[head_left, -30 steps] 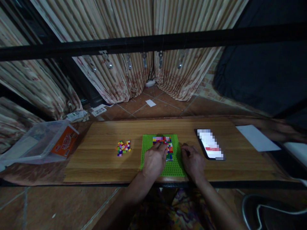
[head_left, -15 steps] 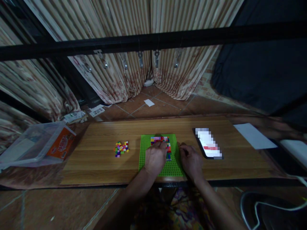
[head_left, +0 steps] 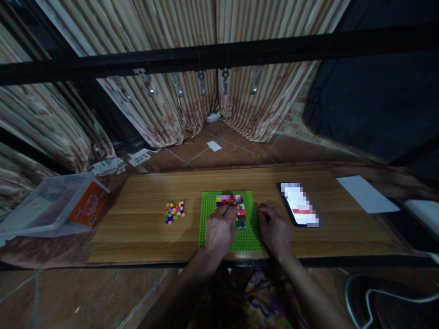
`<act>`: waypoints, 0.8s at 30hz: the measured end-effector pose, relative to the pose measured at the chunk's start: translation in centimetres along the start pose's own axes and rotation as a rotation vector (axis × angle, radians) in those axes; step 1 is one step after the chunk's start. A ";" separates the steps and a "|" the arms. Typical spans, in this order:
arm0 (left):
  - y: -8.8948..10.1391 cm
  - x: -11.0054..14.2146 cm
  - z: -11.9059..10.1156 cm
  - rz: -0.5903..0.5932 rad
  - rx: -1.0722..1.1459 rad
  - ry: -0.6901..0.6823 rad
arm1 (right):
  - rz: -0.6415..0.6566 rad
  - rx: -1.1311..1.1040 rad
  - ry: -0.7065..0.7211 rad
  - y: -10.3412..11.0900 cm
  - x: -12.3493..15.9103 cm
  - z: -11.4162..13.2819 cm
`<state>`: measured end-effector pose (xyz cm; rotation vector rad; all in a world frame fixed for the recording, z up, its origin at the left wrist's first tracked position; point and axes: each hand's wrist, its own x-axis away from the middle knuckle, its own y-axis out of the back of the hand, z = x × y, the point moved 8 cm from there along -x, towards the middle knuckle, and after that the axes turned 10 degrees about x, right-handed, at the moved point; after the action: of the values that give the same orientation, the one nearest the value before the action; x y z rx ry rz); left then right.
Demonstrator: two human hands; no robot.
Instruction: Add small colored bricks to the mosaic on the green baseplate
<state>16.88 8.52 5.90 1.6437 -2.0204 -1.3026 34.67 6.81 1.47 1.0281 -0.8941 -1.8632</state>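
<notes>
A green studded baseplate (head_left: 247, 242) lies on the wooden table, bearing rows of small colourful bricks (head_left: 236, 198). My left hand (head_left: 221, 228) is over the plate, fingers bent and drawn together at the brick rows. Its fingertips are partly hidden, and I cannot make out whether a brick is between them. My right hand (head_left: 276, 230) rests at the plate's right edge, thumb and fingers curled closed; whatever they may hold does not show. Left of the plate is a loose pile of mixed-colour bricks (head_left: 174, 211).
A phone (head_left: 300, 205) with a lit, blurred screen lies right of the plate. A white sheet (head_left: 366, 194) is beyond the table's right end. At the left stands a clear plastic bin (head_left: 44, 205) with an orange label. A black bar (head_left: 192, 59) crosses behind the table.
My left hand has shifted slightly left, uncovering more of the bricks on the plate. My right hand stays at the plate's right edge.
</notes>
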 end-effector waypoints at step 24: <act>-0.6 0.5 -1.5 -0.018 -0.137 -0.122 | 0.013 0.022 -0.001 -0.1 0.0 0.0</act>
<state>18.09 7.37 6.10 1.5603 -1.9369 -1.5458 34.65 6.85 1.36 1.0317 -0.9215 -1.8470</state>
